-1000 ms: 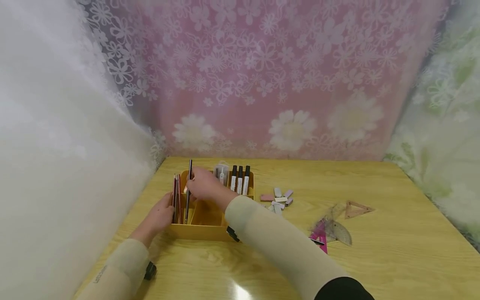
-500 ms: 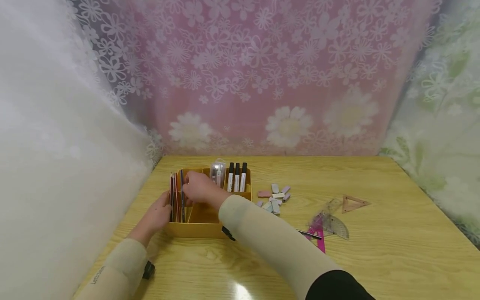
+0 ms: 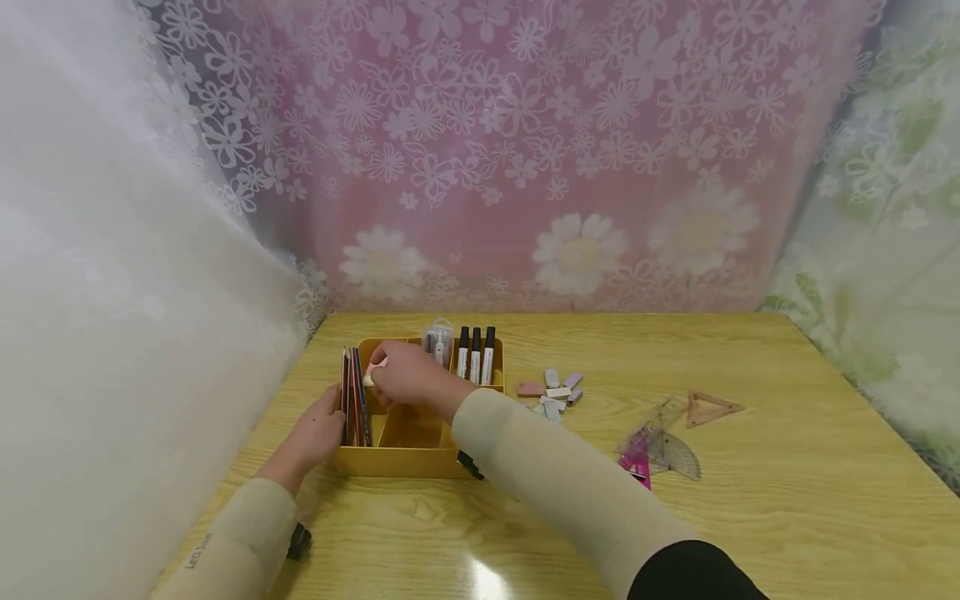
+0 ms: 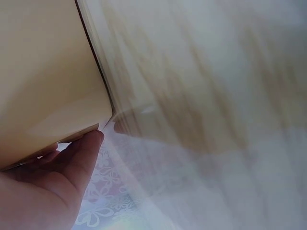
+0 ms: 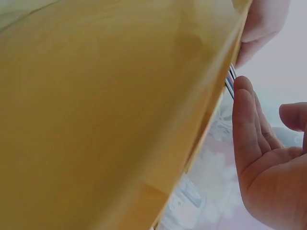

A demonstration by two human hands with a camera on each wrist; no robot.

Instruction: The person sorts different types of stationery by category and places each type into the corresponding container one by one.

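Note:
A yellow desk organizer (image 3: 405, 463) stands on the table. My left hand (image 3: 318, 427) grips its left wall; in the left wrist view, fingers (image 4: 86, 155) meet the wall's edge. Several pencils (image 3: 354, 400) stand in the front left compartment, leaning a little. Just right of them, my right hand (image 3: 408, 375) hovers over the organizer. In the right wrist view its fingers (image 5: 244, 120) are extended near the pencil ends (image 5: 230, 81), with the thumb apart and nothing held. A small pale block (image 3: 371, 377) shows beside the right fingertips in the head view, partly hidden.
In the back compartments stand a clear plastic case (image 3: 438, 343) and black-capped markers (image 3: 476, 354). Several erasers (image 3: 555, 392) lie right of the organizer. Farther right are a protractor (image 3: 678, 457), a pink set square (image 3: 636, 458) and an orange triangle (image 3: 708, 408).
My right hand has lowered a dark pencil into the front left compartment beside the others and let it go. The left hand has kept its place at the organizer's wall.

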